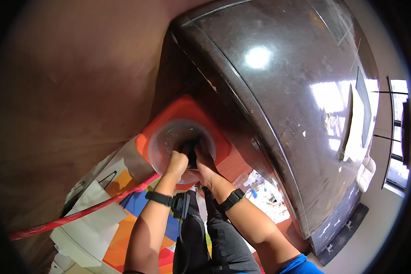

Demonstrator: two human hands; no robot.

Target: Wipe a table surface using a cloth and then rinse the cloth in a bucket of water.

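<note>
A translucent round tub [153, 142] rests on a red-orange plastic stool [188, 107]. Both my hands reach down into it. My left hand [179, 162] is closed at the near left inside the rim, gripping a dark, soft item that looks like cloth [192, 158]. On the other side of this item, my right hand [203, 156] holds it too, with the fingers pointing down into the tub. The fingertips and the lower part of the dark item are in shadow and hard to make out.
A glossy dark brown table [260, 85] stands close on the right. To the left is a large brown surface [72, 102]. A red hose [99, 203] runs to the tub's near side. White box-like pieces [92, 205] lie left; crumpled litter [265, 195] lies beneath the table.
</note>
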